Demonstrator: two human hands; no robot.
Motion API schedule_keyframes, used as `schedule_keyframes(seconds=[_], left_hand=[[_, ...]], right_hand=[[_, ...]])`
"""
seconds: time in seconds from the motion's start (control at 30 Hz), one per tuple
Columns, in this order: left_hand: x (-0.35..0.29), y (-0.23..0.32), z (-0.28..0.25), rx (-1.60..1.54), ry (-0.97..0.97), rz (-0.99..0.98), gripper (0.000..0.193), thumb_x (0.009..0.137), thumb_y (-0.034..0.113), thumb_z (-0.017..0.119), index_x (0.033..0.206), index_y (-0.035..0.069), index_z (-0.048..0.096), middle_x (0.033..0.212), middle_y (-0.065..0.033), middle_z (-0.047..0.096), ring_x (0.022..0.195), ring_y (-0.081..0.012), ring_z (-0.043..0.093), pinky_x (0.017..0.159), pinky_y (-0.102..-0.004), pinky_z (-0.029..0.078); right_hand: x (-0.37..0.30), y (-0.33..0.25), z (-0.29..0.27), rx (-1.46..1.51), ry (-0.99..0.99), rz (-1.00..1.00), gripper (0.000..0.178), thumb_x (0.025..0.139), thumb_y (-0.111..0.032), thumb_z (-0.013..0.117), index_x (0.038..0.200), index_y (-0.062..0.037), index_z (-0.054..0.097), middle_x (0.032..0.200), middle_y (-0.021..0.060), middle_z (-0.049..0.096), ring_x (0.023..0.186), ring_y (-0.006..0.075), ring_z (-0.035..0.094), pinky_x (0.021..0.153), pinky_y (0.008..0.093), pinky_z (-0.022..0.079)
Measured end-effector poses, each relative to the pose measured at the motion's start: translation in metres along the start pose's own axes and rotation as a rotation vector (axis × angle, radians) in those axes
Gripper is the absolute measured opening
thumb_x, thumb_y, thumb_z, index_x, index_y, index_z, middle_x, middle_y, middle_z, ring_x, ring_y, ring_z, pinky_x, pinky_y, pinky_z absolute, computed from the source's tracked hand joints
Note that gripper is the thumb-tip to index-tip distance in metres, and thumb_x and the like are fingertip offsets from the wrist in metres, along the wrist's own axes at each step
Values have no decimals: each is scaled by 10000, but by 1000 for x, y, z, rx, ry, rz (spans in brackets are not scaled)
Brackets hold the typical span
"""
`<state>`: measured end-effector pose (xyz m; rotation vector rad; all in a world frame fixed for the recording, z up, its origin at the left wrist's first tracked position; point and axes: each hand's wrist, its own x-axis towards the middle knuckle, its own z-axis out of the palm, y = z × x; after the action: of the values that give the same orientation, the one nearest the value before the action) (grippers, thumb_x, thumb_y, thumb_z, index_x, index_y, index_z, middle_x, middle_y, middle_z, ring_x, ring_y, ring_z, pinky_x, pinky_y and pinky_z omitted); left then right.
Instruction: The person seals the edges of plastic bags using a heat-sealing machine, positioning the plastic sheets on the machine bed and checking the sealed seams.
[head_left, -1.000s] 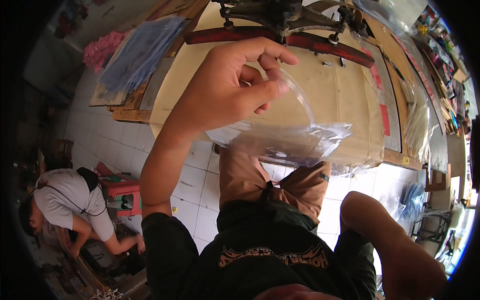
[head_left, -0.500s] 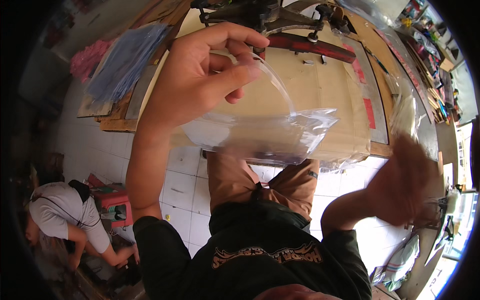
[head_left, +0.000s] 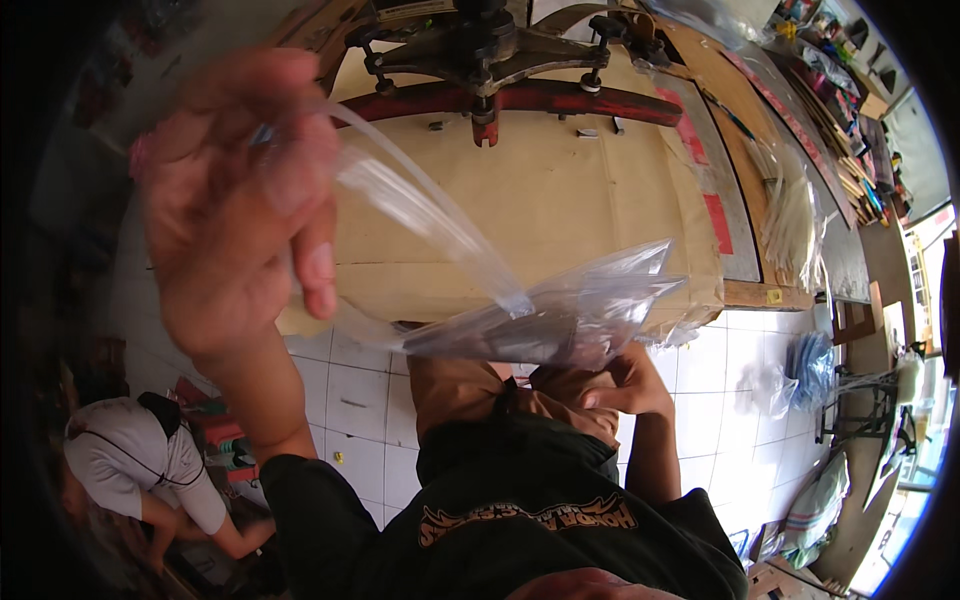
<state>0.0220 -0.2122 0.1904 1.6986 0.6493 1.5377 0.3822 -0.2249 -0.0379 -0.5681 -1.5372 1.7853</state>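
Observation:
Clear plastic sheets or pouches lie across the near edge of the table, partly overhanging it above my thighs. From them a clear plastic strip curves up to my left hand, which is raised at the left and smeared by motion. Its thumb and fingers are closed around the strip's upper end. My right hand is low, beside the lower right edge of the clear plastic, thumb pointing left. The plastic partly hides its fingers, so I cannot tell whether it grips anything.
A black metal press frame with a red curved bar stands over the paper-covered tabletop. Clear strips hang at the table's right. A crowded side bench runs along the right. Another person bends down at lower left.
My left hand has moved left, drawing the strip along. My right hand has come in from the far right to the plastic's lower edge. The plastic has tilted and shifted slightly nearer me.

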Motion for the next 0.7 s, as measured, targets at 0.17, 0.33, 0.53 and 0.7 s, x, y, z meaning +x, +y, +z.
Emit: schedule_keyframes(seconds=[0.17, 0.33, 0.53, 0.7], left_hand=[[-4, 18, -6, -128, 76, 76, 477, 956, 25, 521, 1408, -104, 440, 1203, -239, 522, 500, -80, 480, 347, -191, 409], [2, 0, 28, -127, 215, -47, 444, 965, 59, 523, 1377, -93, 461, 1134, -214, 524, 542, -81, 476, 375, -181, 401], [-14, -29, 54, -123, -391, 13, 459, 883, 47, 717, 1307, -14, 553, 1293, -252, 547, 833, -194, 694, 676, -359, 591], [-41, -90, 100, 538, -747, 12, 805, 749, 250, 857, 1472, 150, 519, 1530, -189, 449, 1374, -378, 489, 1158, -577, 336]], right_hand=[[-22, 90, 11, 172, 25, 351, 654, 731, -92, 927, 1301, 0, 620, 1235, 122, 670, 1168, 235, 609, 1012, 375, 494], [-28, 128, 29, 240, 174, 600, 390, 866, -174, 831, 1186, -11, 678, 1152, 112, 696, 1071, 202, 648, 871, 329, 546], [-92, 125, -24, 833, 559, -189, 572, 866, -334, 785, 1341, -69, 609, 1330, 105, 643, 1256, 297, 591, 1153, 523, 372], [-333, 188, -158, 682, 901, -402, 552, 949, -525, 655, 1345, -141, 622, 1298, 57, 668, 1235, 269, 591, 1079, 482, 428]])
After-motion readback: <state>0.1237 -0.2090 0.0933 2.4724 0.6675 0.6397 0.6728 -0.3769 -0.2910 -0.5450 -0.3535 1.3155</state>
